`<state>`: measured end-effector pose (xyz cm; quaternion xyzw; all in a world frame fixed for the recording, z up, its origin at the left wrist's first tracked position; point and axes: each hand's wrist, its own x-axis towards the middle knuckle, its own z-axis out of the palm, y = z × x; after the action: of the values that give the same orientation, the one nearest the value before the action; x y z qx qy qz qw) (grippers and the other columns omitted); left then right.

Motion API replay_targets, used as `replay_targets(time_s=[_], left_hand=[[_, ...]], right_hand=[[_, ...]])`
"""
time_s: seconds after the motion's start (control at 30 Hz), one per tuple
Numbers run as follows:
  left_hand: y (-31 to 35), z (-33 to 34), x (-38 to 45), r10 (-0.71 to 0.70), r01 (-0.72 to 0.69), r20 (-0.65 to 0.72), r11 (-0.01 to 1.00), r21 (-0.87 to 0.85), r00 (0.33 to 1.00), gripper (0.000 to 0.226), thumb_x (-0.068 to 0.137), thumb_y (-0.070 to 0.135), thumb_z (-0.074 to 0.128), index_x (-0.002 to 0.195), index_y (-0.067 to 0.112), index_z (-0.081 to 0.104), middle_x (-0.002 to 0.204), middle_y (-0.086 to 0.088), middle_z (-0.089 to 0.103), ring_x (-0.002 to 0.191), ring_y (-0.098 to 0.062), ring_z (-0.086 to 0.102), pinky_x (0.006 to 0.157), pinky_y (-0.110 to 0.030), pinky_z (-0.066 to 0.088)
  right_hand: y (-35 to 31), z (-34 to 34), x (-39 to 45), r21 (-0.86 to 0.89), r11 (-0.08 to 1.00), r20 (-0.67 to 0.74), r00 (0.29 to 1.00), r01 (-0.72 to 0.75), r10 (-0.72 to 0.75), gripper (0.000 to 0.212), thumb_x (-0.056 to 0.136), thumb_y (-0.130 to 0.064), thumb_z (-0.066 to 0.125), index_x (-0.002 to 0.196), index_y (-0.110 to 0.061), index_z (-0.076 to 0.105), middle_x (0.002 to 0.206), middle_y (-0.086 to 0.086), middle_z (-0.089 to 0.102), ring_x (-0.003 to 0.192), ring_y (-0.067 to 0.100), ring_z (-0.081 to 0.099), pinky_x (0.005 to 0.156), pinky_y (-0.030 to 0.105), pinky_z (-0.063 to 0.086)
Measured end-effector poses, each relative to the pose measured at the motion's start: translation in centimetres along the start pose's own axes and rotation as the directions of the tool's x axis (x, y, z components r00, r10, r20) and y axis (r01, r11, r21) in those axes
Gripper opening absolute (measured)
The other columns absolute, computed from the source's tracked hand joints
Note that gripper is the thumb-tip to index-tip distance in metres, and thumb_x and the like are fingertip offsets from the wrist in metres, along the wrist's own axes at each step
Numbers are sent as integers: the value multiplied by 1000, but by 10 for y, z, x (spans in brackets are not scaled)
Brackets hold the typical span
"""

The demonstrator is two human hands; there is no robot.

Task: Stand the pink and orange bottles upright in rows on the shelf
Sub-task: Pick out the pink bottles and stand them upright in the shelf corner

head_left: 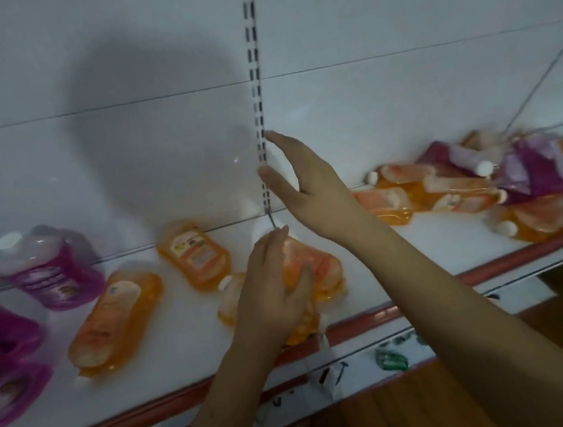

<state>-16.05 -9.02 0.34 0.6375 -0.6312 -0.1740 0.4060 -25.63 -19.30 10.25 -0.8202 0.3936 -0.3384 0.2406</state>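
While the left hand (273, 283) grips an orange bottle (316, 272) near the shelf (414, 252) front, the right hand (304, 183) hovers open, empty; tip it cap-up, then seat its base flat toward the back before letting go.

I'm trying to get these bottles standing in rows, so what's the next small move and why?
Probably tip the orange bottle in your left hand upright against the back panel. That hand already grips it, your right hand is open and free to steady it, and the other bottles lie flat.
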Motion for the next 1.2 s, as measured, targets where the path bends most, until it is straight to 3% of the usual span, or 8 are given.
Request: replay_targets(time_s=[0.2,0.47,0.53,0.67,0.87,1.0,1.1,1.2], left_hand=[[79,100,16,70,-73,122,997,16,990,58,98,46,50,150,26,34,150,9,38,136,-5,35,110,-26,32],[156,230,42,-8,0,149,998,58,989,54,97,37,57,147,26,40,147,10,43,131,-6,44,102,-19,35],[162,248,48,-21,6,161,995,95,987,52,98,36,56,147,25,42,147,8,43,132,-8,44,103,-21,35],[168,272,58,-51,26,171,990,142,984,48,98,31,56,144,22,46,147,4,45,134,-13,43,108,-28,38],[156,286,84,-12,-15,166,986,163,986,40,97,25,57,137,21,54,142,5,49,129,-12,46,107,-30,41],[146,281,111,67,-81,96,986,144,993,31,94,18,59,126,20,64,130,6,56,121,-8,50,101,-26,43],[142,273,133,96,-100,43,988,120,994,26,94,16,60,119,20,66,123,8,58,115,-7,53,96,-16,39],[145,265,155,77,-79,26,996,53,997,24,97,20,57,119,24,65,121,11,58,112,-8,55,86,-11,37]], right_hand=[[86,-110,-49,-37,997,-122,990,-70,65,61,100,-53,40,152,-24,30,158,-7,31,144,7,29,114,23,22],[208,-245,-89,-95,984,-182,975,-150,131,61,97,-47,53,149,-21,36,152,-2,40,137,12,38,106,20,27],[234,-261,-91,-132,980,-190,974,-151,125,60,95,-43,56,148,-20,37,150,0,42,132,16,43,106,27,35],[280,-268,-86,-207,960,-183,971,-190,153,62,91,-34,62,146,-17,38,148,5,44,132,22,45,106,38,42],[321,-231,-50,-238,909,-94,939,-343,330,74,84,-48,66,144,-14,40,144,9,47,127,29,50,97,40,48],[336,-209,-22,-370,823,-81,897,-431,434,74,82,-49,66,141,-12,42,138,15,50,120,36,51,91,43,51],[338,-209,-11,-387,821,-114,906,-419,408,62,80,-37,70,133,-11,50,120,15,59,107,35,59,82,38,53],[342,-233,-7,-261,870,-144,908,-419,394,57,79,-34,74,129,-13,56,108,8,66,98,25,64,74,27,45]])
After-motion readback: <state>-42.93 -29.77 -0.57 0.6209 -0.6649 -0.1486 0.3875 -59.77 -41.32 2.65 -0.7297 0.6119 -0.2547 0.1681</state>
